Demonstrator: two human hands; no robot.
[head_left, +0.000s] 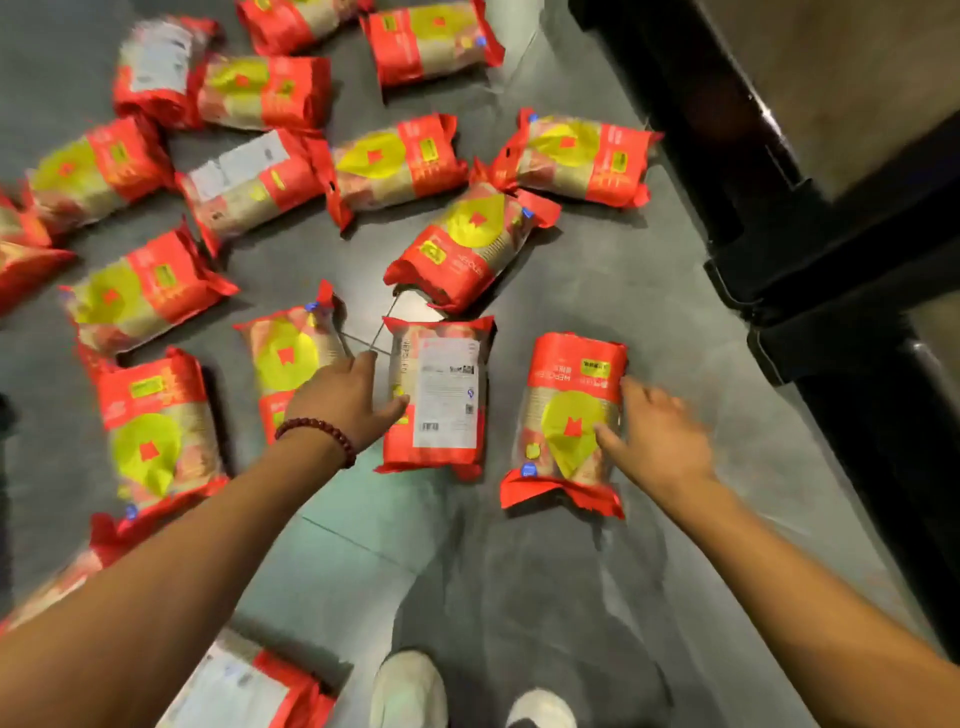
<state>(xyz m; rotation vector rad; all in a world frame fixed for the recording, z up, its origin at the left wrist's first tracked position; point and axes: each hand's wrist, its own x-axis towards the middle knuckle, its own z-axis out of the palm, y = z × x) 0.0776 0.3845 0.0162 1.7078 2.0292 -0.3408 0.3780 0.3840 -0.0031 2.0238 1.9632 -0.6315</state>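
Note:
Several red packs with yellow-green emblems lie scattered on a grey floor (649, 312). My left hand (340, 400), with a bead bracelet at the wrist, reaches between a face-up pack (285, 353) and a pack turned white-label side up (447, 395). Its thumb touches the label pack's left edge and its fingers are fairly straight. My right hand (660, 436) lies against the right side of another face-up pack (566, 410). The thumb rests on that pack's front and the fingers sit along its right edge. Both hands are motion-blurred.
More packs (400, 166) spread across the floor to the back and left, and one (244, 686) lies near my feet. A black shelf base (779, 208) runs along the right side. My white shoes (408, 691) stand at the bottom centre.

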